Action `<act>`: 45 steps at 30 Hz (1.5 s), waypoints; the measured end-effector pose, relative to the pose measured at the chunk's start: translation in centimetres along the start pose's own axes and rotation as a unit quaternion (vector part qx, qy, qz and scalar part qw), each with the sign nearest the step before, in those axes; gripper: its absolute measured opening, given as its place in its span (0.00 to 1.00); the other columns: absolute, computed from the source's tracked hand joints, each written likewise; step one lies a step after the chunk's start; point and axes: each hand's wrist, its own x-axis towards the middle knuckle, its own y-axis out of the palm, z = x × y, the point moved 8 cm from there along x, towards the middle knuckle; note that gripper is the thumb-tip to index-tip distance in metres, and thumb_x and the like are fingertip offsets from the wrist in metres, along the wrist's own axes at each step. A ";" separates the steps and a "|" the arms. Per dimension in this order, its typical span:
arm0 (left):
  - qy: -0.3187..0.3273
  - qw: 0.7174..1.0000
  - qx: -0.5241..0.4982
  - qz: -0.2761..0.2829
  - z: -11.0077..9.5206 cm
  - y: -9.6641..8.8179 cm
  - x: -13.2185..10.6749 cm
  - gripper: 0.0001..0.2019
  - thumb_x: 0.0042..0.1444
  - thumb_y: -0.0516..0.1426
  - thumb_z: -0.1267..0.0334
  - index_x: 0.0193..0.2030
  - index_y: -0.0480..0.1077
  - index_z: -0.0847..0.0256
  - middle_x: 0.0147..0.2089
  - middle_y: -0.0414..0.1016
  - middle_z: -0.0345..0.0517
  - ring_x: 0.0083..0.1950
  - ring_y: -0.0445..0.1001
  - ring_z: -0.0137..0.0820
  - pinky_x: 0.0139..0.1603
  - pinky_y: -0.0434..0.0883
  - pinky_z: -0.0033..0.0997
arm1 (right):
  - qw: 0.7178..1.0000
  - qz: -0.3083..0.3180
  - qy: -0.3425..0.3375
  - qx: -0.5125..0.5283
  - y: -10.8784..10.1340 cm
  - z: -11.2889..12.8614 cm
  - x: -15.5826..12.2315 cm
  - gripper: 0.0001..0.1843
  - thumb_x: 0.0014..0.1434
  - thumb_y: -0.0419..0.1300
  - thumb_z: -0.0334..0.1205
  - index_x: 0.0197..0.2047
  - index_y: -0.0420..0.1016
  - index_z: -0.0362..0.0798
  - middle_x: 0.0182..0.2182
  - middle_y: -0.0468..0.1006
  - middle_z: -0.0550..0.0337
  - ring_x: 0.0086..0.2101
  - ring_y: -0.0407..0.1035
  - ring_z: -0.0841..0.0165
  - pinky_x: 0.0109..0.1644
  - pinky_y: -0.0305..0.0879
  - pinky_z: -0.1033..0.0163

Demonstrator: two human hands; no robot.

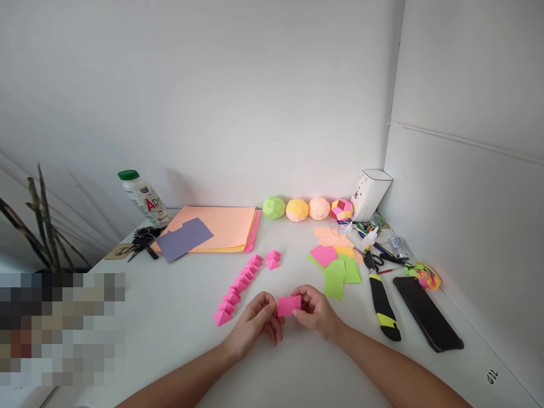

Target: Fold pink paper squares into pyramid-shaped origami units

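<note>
A small folded pink paper piece [289, 305] is pinched between both hands just above the white table [178, 317]. My left hand [255, 322] grips its left end with curled fingers. My right hand [317, 311] grips its right end. To the left of my hands runs a row of several folded pink paper units [238, 286], with two more pink units [272, 259] behind it. Loose green, pink and orange paper squares [335, 263] lie to the right of my hands.
Along the back wall sit several paper balls [308, 208], a white box [369, 194], stacked orange sheets with a purple cutout [212, 228], a bottle [142, 197] and keys [142, 241]. A yellow-black cutter [383, 309], black phone [427, 313], scissors [374, 260] and glue lie right.
</note>
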 end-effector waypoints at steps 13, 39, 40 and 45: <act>-0.017 0.999 0.023 0.031 -0.1 0.4 0.0 0.16 0.56 0.55 0.49 0.32 0.60 0.61 0.24 0.73 0.41 0.19 0.71 0.29 0.18 0.67 0.26 | 0.998 0.027 -0.029 -0.039 0.7 0.2 -0.4 0.15 0.54 0.60 0.40 0.44 0.61 0.50 0.28 0.68 0.65 0.26 0.60 0.73 0.30 0.56 0.67; 0.007 0.999 0.028 -0.016 -0.2 -0.4 0.5 0.16 0.54 0.57 0.48 0.34 0.69 0.62 0.17 0.66 0.34 0.17 0.64 0.26 0.18 0.66 0.25 | 0.980 0.028 -0.112 -0.160 0.9 1.4 -0.7 0.22 0.51 0.63 0.35 0.51 0.72 0.50 0.50 0.67 0.51 0.42 0.68 0.64 0.37 0.67 0.62; 0.006 0.999 0.029 -0.016 -0.1 -0.4 0.6 0.16 0.54 0.56 0.48 0.33 0.68 0.62 0.16 0.66 0.34 0.16 0.64 0.25 0.18 0.66 0.25 | 0.980 0.028 -0.110 -0.162 0.9 1.3 -0.8 0.22 0.51 0.63 0.36 0.51 0.71 0.50 0.50 0.67 0.51 0.41 0.68 0.64 0.36 0.67 0.62; -0.003 0.999 0.030 -0.020 -0.2 -0.3 0.5 0.17 0.55 0.55 0.48 0.28 0.65 0.61 0.15 0.69 0.36 0.14 0.64 0.24 0.16 0.65 0.23 | 0.979 0.031 -0.112 -0.165 0.9 1.5 -0.7 0.20 0.53 0.63 0.42 0.50 0.73 0.50 0.48 0.69 0.51 0.40 0.68 0.64 0.37 0.67 0.62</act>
